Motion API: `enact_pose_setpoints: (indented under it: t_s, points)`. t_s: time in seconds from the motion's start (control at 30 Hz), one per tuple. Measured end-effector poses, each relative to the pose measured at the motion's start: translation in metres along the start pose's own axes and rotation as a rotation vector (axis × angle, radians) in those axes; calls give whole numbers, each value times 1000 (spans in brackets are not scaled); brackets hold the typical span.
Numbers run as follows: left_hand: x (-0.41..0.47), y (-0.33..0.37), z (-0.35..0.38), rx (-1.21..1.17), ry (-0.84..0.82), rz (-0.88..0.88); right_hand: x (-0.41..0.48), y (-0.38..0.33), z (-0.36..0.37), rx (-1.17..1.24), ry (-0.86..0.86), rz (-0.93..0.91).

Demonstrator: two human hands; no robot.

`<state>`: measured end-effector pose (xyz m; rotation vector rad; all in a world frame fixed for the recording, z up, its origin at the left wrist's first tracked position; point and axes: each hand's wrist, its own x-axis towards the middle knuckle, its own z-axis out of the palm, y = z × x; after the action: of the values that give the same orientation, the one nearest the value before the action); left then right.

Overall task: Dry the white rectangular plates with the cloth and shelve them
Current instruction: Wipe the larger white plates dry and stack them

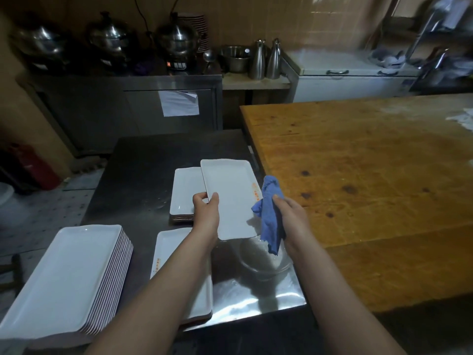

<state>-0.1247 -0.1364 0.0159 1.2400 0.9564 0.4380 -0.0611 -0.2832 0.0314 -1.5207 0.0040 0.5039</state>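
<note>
White rectangular plate [230, 198], head view: held above the steel bench [138, 175], long axis running away from the person, orange print along its right edge.

Left hand [206, 211]: grips the plate at its left long edge, thumb curled onto the top face, fingers hidden underneath.

Right hand [289, 213]: fingers closed round a bunched blue cloth [270, 208], just beside the plate's right edge. The cloth meets or overlaps that edge; actual contact cannot be told. Its loose end hangs below the hand, over a clear glass bowl [266, 262] on the bench.

Plate thus lies between the two hands, left one holding, right one alongside.

Other plates on the bench:
- low stack [184, 193] beyond the left hand, partly behind the held plate;
- second stack [174, 242] under the left forearm;
- tall stack [66, 275] at the near left corner.

Wooden bench [358, 175] adjoins on the right.
</note>
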Motion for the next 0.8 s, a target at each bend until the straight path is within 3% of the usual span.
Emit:
enact_pose_setpoints:
  t_s: [0.17,0.37,0.53,0.63,0.7,0.8]
  points:
    - [-2,-5,-29,-71,-19,-129,-10,-11,30,-104,-77,-76]
    - [-4,-4,-74,-159,-14,-157,-28,-6,95,-449,-204,-204]
    - [-7,13,-117,-132,0,-161,-37,18,142,-887,-281,-437]
    - [-9,19,-136,-224,-37,-164,-42,30,167,-1222,-391,-705]
    - [-8,20,-147,-225,-40,-145,-48,37,176,-1254,-482,-816]
    - [-8,21,-158,-172,-20,-94,-58,44,184,-1118,-631,-823]
